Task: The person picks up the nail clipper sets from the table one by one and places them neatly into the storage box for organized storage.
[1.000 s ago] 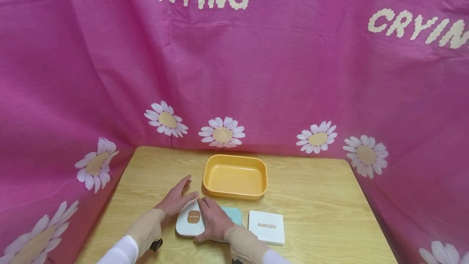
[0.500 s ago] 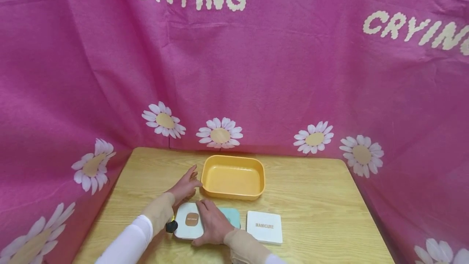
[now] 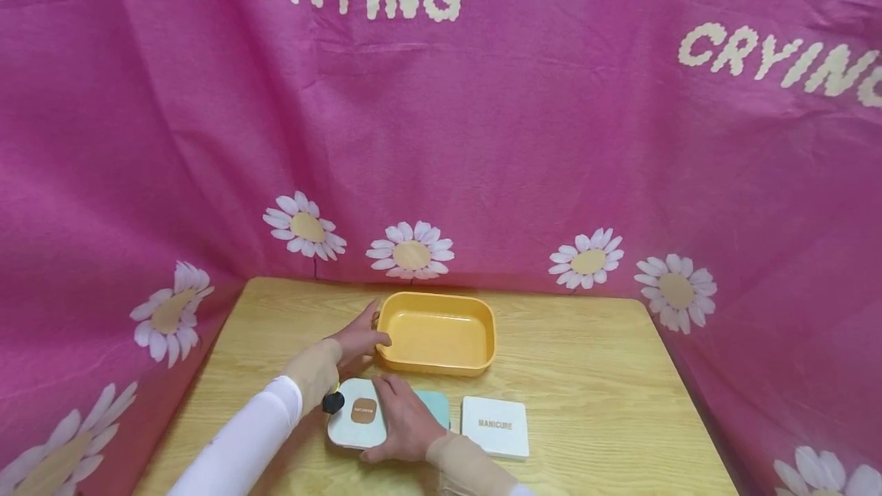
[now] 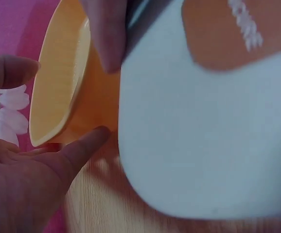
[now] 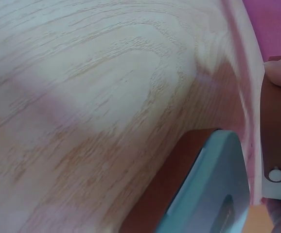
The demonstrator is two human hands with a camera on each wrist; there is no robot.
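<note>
My right hand point(image 3: 406, 423) grips a white manicure case point(image 3: 353, 429) with a brown label, its thumb at the near edge and fingers at the far edge. A brown side strap with a stud point(image 5: 275, 131) shows in the right wrist view. Partly behind that hand lies a mint-green case point(image 3: 436, 406). My left hand point(image 3: 358, 337) is at the left end of a yellow plastic bin point(image 3: 436, 368), fingers spread, thumb overlapping the rim in the head view. In the left wrist view, the left thumb point(image 4: 89, 145) is near the bin's outer wall.
To the right lies a white square case marked MANICURE point(image 3: 494, 429). The bin stands farther back on a wooden table point(image 3: 586, 389). Pink cloth point(image 3: 517, 136) with daisies hangs behind the table and along both sides.
My left hand has left the white case's left side and moved forward and right to the bin. My right hand stays on the case.
</note>
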